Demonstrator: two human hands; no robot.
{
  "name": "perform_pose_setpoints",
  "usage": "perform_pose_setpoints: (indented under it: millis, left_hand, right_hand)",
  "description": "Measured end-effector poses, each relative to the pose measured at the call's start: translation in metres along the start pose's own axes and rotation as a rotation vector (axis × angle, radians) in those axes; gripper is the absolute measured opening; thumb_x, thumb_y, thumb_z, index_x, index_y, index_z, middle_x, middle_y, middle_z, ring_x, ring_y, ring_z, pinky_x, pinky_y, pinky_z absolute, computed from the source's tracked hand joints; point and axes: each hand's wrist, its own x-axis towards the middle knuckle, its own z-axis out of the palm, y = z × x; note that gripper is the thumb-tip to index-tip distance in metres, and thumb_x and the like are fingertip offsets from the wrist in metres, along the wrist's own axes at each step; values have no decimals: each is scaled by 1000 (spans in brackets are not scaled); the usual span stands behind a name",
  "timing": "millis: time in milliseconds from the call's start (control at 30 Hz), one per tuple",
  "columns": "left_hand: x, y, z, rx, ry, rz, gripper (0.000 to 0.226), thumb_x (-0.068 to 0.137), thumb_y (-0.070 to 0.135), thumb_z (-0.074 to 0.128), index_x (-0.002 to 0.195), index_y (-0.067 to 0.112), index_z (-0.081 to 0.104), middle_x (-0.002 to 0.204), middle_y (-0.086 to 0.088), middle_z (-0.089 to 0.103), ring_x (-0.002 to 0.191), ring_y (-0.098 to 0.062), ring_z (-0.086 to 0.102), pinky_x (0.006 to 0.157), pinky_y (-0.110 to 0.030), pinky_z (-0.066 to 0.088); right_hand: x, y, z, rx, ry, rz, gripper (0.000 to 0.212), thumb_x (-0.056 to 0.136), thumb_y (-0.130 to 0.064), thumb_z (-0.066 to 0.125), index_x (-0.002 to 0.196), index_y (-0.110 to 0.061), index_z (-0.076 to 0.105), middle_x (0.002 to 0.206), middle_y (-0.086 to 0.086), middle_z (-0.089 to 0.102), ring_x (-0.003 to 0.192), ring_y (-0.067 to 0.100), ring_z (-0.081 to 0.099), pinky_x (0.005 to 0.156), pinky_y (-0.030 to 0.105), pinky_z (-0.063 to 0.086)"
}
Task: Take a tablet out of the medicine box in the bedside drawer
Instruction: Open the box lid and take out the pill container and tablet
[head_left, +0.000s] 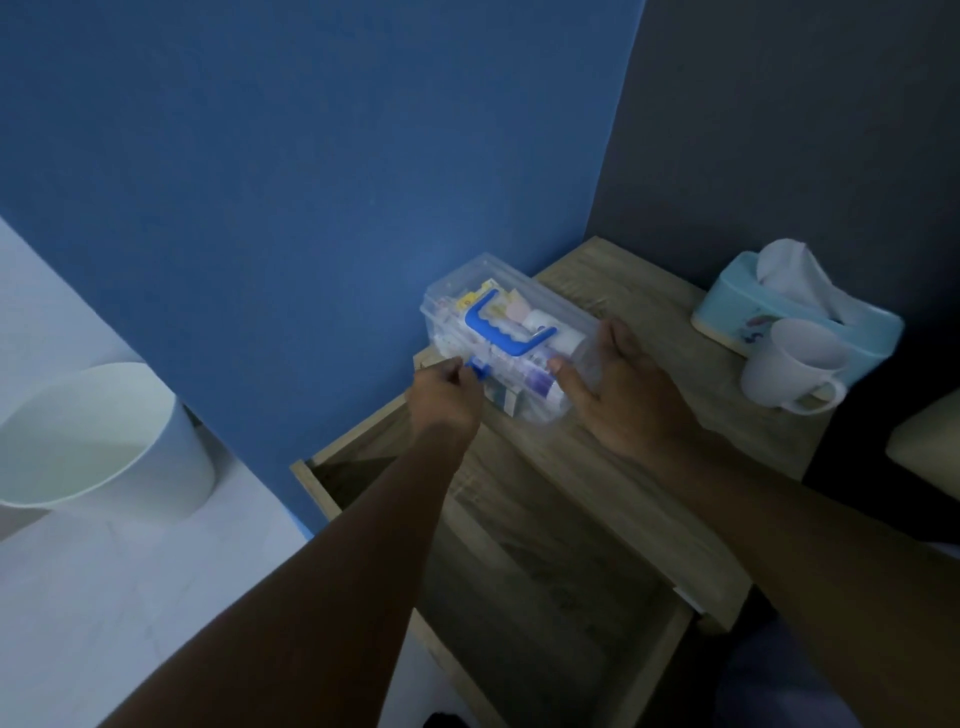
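A clear plastic medicine box (457, 291) with a blue handle (506, 327) on its lid rests on the left part of the wooden bedside table top (639, 291), against the blue wall. Packets and small bottles show through its walls. My left hand (444, 395) pinches the blue latch (475, 369) on the box's near left side. My right hand (618, 384) grips the box's right end, thumb on the front. The drawer (545, 582) below stands pulled out, dark inside. No tablet is visible on its own.
A light blue tissue box (737, 306) and a white mug (789, 369) stand at the table's right. A white bin (93, 441) sits on the pale floor to the left. A pale cushion edge (930, 441) shows at far right.
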Motion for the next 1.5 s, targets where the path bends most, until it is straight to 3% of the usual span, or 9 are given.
perform_pose_setpoints:
  millis: [133, 500, 633, 700, 933, 1133, 1233, 1367, 1500]
  left_hand:
    - [-5, -14, 4, 215, -69, 143, 42, 100, 27, 46, 141, 17, 51, 121, -12, 64, 111, -25, 61, 96, -40, 52]
    - [-9, -4, -16, 461, -260, 247, 54, 98, 18, 45, 149, 14, 26, 130, -12, 57, 99, -16, 55, 76, -27, 48]
    - [-9, 2, -27, 577, -244, 243, 62, 95, 15, 49, 150, 7, 22, 142, -19, 48, 128, -35, 48, 105, -42, 40]
    - [-11, 3, -30, 568, -254, 243, 64, 95, 14, 48, 151, 7, 19, 147, -18, 43, 133, -35, 45, 107, -40, 38]
    - [-10, 5, -18, 679, -271, 544, 82, 90, 1, 47, 155, 3, -4, 164, -12, -8, 152, -27, -9, 123, -39, 3]
    - [2, -4, -2, 889, -235, 685, 84, 90, 9, 49, 155, 5, -4, 164, -13, -11, 152, -28, -11, 120, -33, -4]
    - [8, -9, 0, 920, -214, 708, 85, 90, 6, 48, 155, 6, -6, 164, -13, -10, 151, -29, -11, 114, -30, -6]
    - [11, -15, 2, 952, -185, 727, 85, 87, 4, 45, 154, 5, -7, 164, -14, -10, 151, -30, -10, 116, -33, -1]
    - [18, -22, 2, 969, -173, 711, 86, 85, 3, 42, 154, 5, -9, 164, -15, -9, 151, -31, -7, 121, -39, 13]
  right_hand:
    - [5, 1, 3, -102, -59, 34, 124, 65, -90, 49, 155, -15, 8, 160, 8, 23, 144, 28, 32, 113, 45, 37]
    - [6, 1, -10, -126, -68, 52, 131, 51, -84, 68, 152, -17, 21, 155, 4, 35, 138, 26, 40, 108, 41, 42]
    - [8, -4, -26, 66, -13, 57, 95, 37, -83, 75, 113, -28, 63, 107, -10, 70, 97, 7, 66, 74, 24, 52]
    - [14, -4, -40, 211, -62, 73, 90, 35, -80, 79, 109, -32, 68, 96, -19, 71, 89, 0, 66, 74, 22, 54]
    - [41, 1, -89, 376, -49, -4, 76, 70, -44, 84, 137, -22, 56, 130, -8, 61, 117, 6, 58, 101, 24, 45]
    - [57, 13, -100, 297, 231, -253, 23, 89, -11, 61, 107, -6, 74, 99, 20, 74, 93, 31, 70, 85, 43, 54]
    - [64, 25, -92, 107, 342, -306, 27, 97, -8, 52, 116, -2, 70, 109, 19, 72, 102, 32, 68, 91, 38, 51]
    - [80, 41, -81, -22, 212, -105, 46, 100, -5, 48, 145, -13, 45, 140, 15, 55, 132, 33, 49, 112, 41, 38]
    - [97, 50, -63, -53, 175, 9, 48, 97, -2, 45, 145, -4, 42, 132, 28, 56, 122, 42, 54, 102, 44, 42]
